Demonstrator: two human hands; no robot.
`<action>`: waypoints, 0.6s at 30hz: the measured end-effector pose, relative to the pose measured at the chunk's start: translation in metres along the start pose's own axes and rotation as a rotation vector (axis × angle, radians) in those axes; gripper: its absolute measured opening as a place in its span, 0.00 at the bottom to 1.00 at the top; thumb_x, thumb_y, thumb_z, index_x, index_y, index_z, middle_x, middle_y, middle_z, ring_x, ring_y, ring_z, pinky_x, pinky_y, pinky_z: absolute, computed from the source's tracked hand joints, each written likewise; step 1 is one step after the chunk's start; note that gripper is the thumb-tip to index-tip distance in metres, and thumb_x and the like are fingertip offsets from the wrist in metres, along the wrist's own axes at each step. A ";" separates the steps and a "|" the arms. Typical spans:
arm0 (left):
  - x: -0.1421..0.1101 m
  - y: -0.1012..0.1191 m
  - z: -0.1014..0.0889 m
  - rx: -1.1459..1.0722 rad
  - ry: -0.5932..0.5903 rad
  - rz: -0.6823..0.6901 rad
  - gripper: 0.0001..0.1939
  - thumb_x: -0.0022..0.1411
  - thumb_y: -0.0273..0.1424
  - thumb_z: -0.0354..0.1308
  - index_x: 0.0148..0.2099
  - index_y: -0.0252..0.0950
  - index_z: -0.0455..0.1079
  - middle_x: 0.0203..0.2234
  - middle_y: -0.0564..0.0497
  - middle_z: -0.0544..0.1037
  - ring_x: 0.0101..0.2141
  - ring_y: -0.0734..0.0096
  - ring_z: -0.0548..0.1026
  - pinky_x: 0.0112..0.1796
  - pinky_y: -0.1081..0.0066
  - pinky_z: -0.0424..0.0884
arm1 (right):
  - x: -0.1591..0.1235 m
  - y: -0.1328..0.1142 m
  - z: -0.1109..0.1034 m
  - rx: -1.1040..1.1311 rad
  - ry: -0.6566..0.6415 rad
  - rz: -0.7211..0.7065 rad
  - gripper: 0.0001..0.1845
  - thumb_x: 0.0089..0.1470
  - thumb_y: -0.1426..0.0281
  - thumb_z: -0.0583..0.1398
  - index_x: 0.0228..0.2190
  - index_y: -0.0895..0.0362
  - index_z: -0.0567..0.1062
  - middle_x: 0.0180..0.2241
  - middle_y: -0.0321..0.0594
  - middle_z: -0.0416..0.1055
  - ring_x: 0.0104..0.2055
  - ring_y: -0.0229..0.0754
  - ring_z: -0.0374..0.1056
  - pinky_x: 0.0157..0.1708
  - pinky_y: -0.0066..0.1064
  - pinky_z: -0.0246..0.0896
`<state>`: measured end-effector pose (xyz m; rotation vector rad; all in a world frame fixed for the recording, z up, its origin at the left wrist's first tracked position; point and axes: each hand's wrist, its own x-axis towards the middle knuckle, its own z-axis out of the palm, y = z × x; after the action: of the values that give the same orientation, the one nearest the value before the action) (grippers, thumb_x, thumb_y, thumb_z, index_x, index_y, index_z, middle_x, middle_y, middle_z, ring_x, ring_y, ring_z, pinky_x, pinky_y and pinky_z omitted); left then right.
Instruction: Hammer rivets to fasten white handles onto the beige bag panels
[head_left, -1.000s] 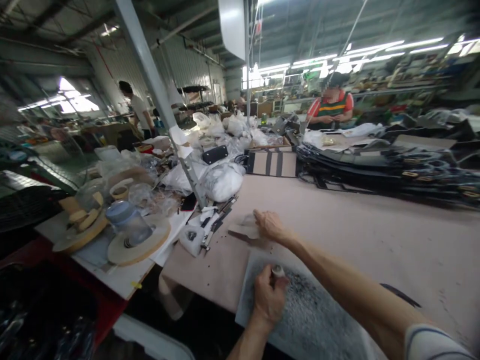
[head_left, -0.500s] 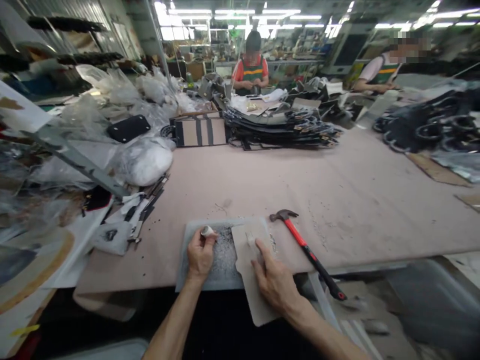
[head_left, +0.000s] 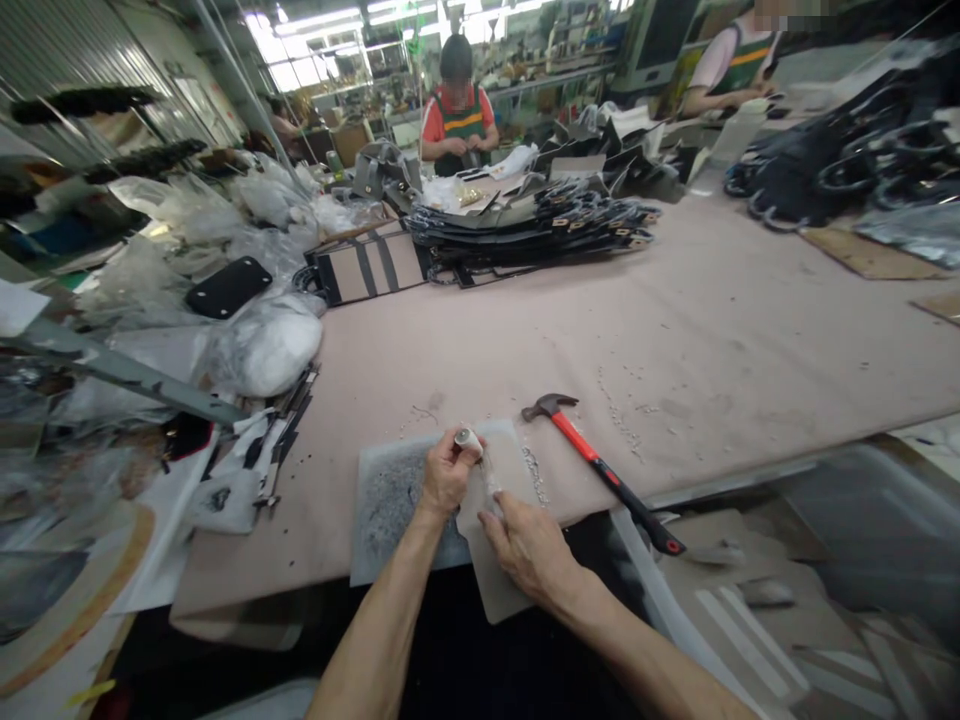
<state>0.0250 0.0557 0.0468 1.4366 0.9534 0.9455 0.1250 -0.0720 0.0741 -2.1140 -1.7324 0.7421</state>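
Observation:
My left hand (head_left: 444,482) is closed around a short cylinder wrapped in white (head_left: 468,441), with a round metal end facing up; its lower end is not clear. It hangs over the upper part of a flat beige panel (head_left: 496,592). My right hand (head_left: 534,548) grips this panel, fingers on top near a small pale strip. The panel lies partly on a pale, worn cutting pad (head_left: 390,500) and sticks out past the table's front edge. Just right of the pad lies a claw hammer (head_left: 592,460) with a red and black handle.
Stacked dark bag pieces (head_left: 525,235) lie at the back of the table (head_left: 465,340). Plastic bags (head_left: 262,345) and a metal bar crowd the left. A bin of beige panels (head_left: 750,590) stands front right. Two people work across the table.
My left hand has moved right with the white-wrapped cylinder, from above the bare pad to above the beige panel. My right hand stays on the panel. The camera view has tilted and shifted.

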 end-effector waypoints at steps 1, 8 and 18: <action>-0.001 -0.002 0.000 -0.005 0.003 -0.008 0.14 0.57 0.40 0.62 0.39 0.34 0.74 0.33 0.48 0.80 0.34 0.69 0.76 0.37 0.71 0.72 | 0.000 0.000 -0.001 0.005 -0.006 -0.002 0.15 0.65 0.60 0.51 0.39 0.57 0.71 0.32 0.45 0.76 0.37 0.47 0.75 0.35 0.32 0.62; -0.001 -0.002 0.001 0.029 -0.006 -0.032 0.16 0.58 0.41 0.62 0.41 0.34 0.74 0.34 0.48 0.81 0.34 0.68 0.76 0.37 0.71 0.72 | -0.002 0.003 -0.005 0.075 0.007 -0.035 0.19 0.64 0.59 0.52 0.47 0.60 0.72 0.38 0.49 0.77 0.41 0.50 0.74 0.39 0.34 0.64; -0.003 -0.011 0.004 0.163 0.017 0.022 0.13 0.59 0.38 0.61 0.43 0.36 0.74 0.35 0.49 0.82 0.34 0.68 0.78 0.37 0.72 0.72 | -0.006 0.010 -0.010 0.105 0.026 -0.105 0.23 0.62 0.58 0.54 0.52 0.59 0.70 0.40 0.48 0.76 0.42 0.49 0.74 0.40 0.35 0.65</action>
<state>0.0275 0.0522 0.0358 1.5807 1.0488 0.9147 0.1380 -0.0794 0.0781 -1.9401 -1.7364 0.7554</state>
